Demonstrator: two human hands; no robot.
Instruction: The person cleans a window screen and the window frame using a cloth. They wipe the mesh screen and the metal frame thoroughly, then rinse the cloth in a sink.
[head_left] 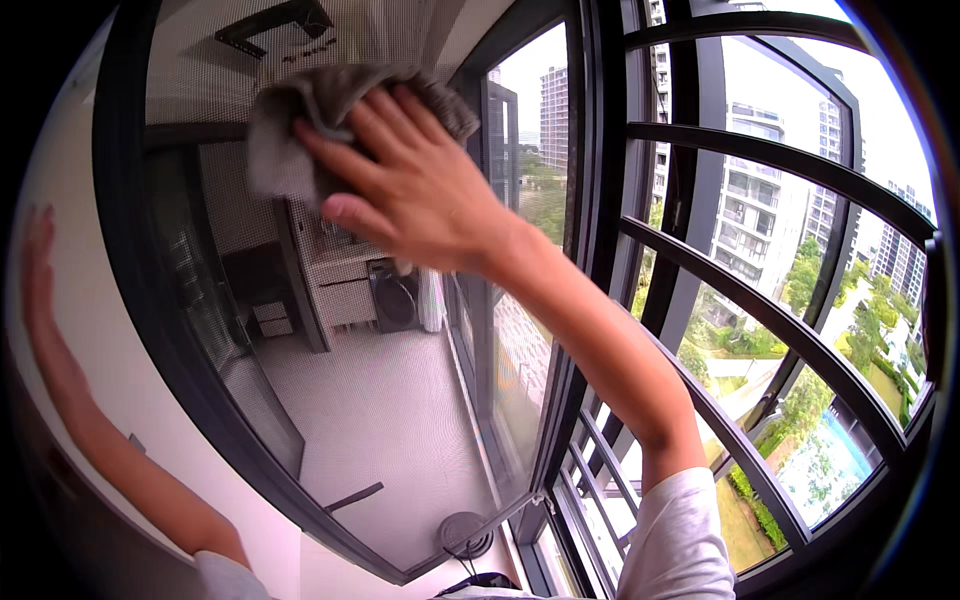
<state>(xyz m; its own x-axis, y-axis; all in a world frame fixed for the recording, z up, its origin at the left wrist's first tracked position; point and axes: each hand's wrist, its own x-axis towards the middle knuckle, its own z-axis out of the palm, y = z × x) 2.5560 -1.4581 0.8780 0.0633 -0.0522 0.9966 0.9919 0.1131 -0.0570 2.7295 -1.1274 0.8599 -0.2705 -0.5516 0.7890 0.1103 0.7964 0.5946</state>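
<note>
Head view: at the far left of the frame, the left hand [38, 255] is laid flat and open against the pale wall [95, 330], nothing held, seemingly for balance. At upper centre, a grey cloth [285, 135] is pressed to the glass pane [370, 420] under the right hand [410, 185], fingers spread wide so the cloth is kept flat on the surface. To the right, curved black window bars [770, 160] are seen before apartment towers [760, 215] and trees
</note>
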